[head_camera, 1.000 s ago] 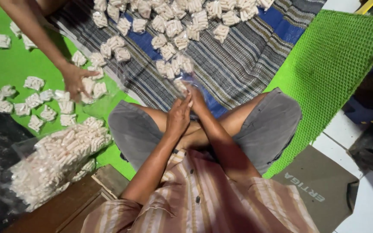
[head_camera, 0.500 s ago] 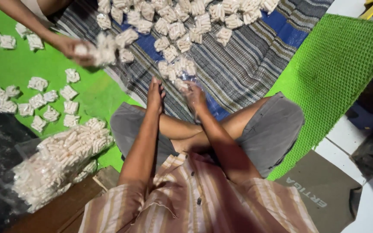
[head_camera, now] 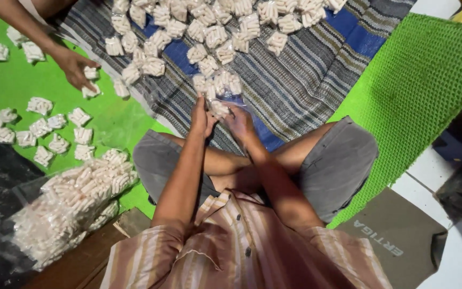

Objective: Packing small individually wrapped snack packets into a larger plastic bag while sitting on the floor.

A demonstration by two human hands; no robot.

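Observation:
I sit cross-legged on the floor. My left hand (head_camera: pixel 202 116) and my right hand (head_camera: pixel 240 123) meet in front of my knees, both pinching one small clear packet of pale stick snacks (head_camera: pixel 219 107). Several more packets (head_camera: pixel 216 84) lie just beyond my fingers on a striped blue-grey cloth (head_camera: pixel 295 80). The packet is partly covered by my fingers.
Another person's hand (head_camera: pixel 73 65) reaches in from the upper left, touching packets (head_camera: pixel 90 73) on a green mat (head_camera: pixel 28 85). A big clear bag of loose sticks (head_camera: pixel 70 200) lies at my left. A green mesh mat (head_camera: pixel 423 91) lies right, brown cardboard (head_camera: pixel 397 241) below it.
My hands have closed together on a packet after my left hand reached forward. The other person's hand dropped back down onto the green mat. The view shifted slightly.

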